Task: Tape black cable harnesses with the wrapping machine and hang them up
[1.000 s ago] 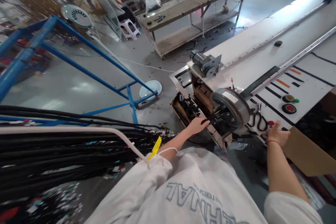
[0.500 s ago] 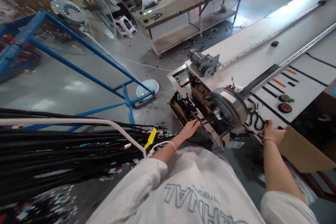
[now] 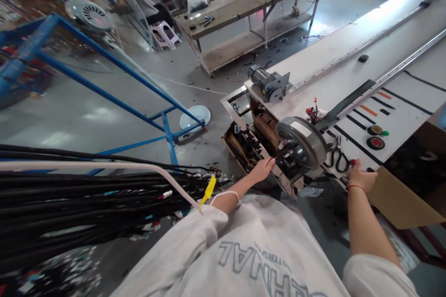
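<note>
— Head view: where's the wheel (image 3: pixel 302 141)?
— At the end of the surface (image 3: pixel 351 51), between both hands. Left hand (image 3: pixel 262 170) pinches a dark cable (image 3: pixel 280 153) just left of it.
— Right hand (image 3: pixel 361 177)?
— Curled on the surface edge beside scissors (image 3: pixel 337 160) — whether it grips anything, I cannot tell.

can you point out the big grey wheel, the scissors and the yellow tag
grey wheel (image 3: pixel 302 141): head view, on its broad rim facing the camera.
scissors (image 3: pixel 338 159): head view, on the black handle loops.
yellow tag (image 3: pixel 208 190): head view, on the middle of the strip.
</note>
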Demonstrator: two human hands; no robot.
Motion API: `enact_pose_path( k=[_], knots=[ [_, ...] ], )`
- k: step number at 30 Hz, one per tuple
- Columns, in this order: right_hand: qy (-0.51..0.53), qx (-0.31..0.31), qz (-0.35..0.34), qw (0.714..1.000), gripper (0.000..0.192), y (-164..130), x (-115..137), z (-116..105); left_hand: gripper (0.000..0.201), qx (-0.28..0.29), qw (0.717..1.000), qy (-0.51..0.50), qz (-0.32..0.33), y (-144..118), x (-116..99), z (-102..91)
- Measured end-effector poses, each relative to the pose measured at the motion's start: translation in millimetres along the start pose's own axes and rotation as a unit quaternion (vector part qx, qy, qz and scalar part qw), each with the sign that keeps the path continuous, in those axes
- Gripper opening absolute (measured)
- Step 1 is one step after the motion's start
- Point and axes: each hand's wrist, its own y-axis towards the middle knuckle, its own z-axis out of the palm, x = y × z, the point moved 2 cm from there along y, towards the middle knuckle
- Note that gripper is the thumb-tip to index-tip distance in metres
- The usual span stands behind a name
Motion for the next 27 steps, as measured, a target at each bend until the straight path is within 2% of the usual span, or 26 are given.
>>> enact_pose_path(
  k=[2,5,8,10,11,13,16,20,24,27],
  knots=[
    [0.007,0.0,0.008,1.0,0.058,0,0,0,0.048,-0.013,1.0,-0.014,0.004,2,0,-1.6],
    [0.01,-0.001,0.008,1.0,0.059,0,0,0,0.052,0.001,0.999,-0.035,0.012,4,1,-5.7],
    [0.006,0.003,-0.003,1.0,0.066,0,0,0,0.051,0.09,0.994,-0.052,-0.021,-4,13,-7.8],
    [0.009,0.006,-0.01,1.0,0.067,2,-1,0,0.048,0.169,0.984,-0.024,-0.052,-17,30,-9.3],
    [0.012,0.007,-0.012,1.0,0.067,2,-2,1,0.046,0.19,0.98,0.004,-0.062,-25,40,-11.3],
    [0.016,0.005,-0.014,1.0,0.066,5,-4,2,0.04,0.168,0.981,0.056,-0.073,-40,56,-18.5],
    [0.021,0.001,-0.02,1.0,0.065,8,-7,5,0.035,0.08,0.991,0.078,-0.068,-54,65,-31.0],
    [0.031,-0.003,-0.024,0.999,0.064,10,-9,8,0.041,0.066,0.995,0.046,-0.054,-57,46,-34.3],
    [0.039,0.002,-0.015,0.999,0.067,10,-8,7,0.043,0.063,0.997,0.029,-0.037,-48,23,-26.6],
    [0.028,0.006,-0.018,0.999,0.068,7,-6,5,0.043,0.057,0.998,0.018,-0.037,-37,15,-20.2]
  ],
)
